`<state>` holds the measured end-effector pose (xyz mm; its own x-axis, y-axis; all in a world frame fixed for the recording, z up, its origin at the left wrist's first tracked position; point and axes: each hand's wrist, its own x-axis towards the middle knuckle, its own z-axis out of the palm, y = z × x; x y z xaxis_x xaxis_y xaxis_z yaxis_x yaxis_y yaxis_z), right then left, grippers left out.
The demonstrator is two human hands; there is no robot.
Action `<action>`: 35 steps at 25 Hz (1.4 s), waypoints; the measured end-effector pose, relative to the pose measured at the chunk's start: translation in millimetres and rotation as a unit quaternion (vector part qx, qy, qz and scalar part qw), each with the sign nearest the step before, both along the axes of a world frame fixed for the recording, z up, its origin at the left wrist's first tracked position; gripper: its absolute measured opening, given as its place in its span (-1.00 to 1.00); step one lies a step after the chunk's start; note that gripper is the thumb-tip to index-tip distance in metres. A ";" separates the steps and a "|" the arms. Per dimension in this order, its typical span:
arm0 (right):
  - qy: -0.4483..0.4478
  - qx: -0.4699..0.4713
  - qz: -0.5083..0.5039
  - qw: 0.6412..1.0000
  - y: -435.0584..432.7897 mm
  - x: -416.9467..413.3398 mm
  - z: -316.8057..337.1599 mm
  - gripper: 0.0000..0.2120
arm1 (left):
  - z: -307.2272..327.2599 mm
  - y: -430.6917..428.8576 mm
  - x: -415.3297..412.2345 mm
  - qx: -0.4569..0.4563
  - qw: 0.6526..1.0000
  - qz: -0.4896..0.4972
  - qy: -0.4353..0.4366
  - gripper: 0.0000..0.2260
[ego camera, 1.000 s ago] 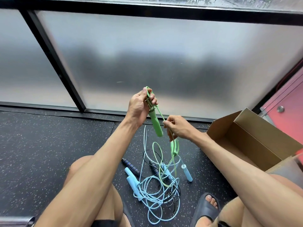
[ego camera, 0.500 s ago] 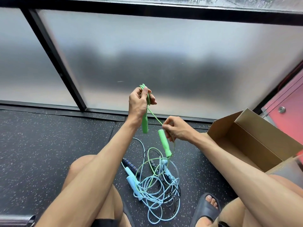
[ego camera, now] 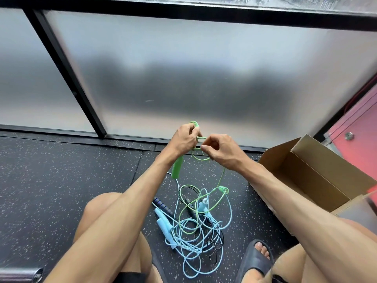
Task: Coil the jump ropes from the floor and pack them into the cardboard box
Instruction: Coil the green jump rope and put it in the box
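My left hand grips the green jump rope by one handle, which hangs down below the fist. My right hand pinches the green cord close beside the left hand, with a small loop between them. The cord drops from my right hand to the second green handle, which hangs low over the pile. On the floor between my knees lies a tangle of light blue rope, a black cord and a dark blue handle. The open cardboard box stands on the right.
Frosted glass panels with black frames close off the far side. The floor is dark speckled rubber. A pink panel rises behind the box. My right foot in a dark sandal rests near the pile.
My right hand has let the second green handle drop and come up to the left hand, now pinching the cord there. The handle now hangs low over the pile.
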<state>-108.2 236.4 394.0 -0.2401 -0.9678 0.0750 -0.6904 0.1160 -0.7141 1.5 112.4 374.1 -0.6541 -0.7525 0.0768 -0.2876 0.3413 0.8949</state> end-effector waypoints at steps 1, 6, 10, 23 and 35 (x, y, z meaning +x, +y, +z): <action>0.004 0.001 -0.007 1.000 0.1 -0.1 -0.6 -0.88 | 0.0 0.8 -0.6 0.013 1.000 -0.001 0.013 -0.71; -0.064 0.037 -0.063 0.995 4.0 -3.1 -5.2 -0.80 | 3.9 0.0 0.9 0.094 0.990 0.043 0.097 -0.76; -0.102 0.088 -0.075 0.988 5.2 -8.5 -8.5 -0.85 | 4.4 -3.9 2.6 0.223 0.952 0.060 0.202 -0.79; -0.235 0.077 -0.180 0.952 -0.1 -20.8 -14.5 -0.63 | 17.5 -7.6 16.4 0.322 0.924 0.056 0.198 -0.70; -0.138 0.010 -0.263 0.955 -5.5 -43.7 -17.9 -0.89 | 13.3 -11.5 16.3 0.356 0.901 0.152 0.196 -0.74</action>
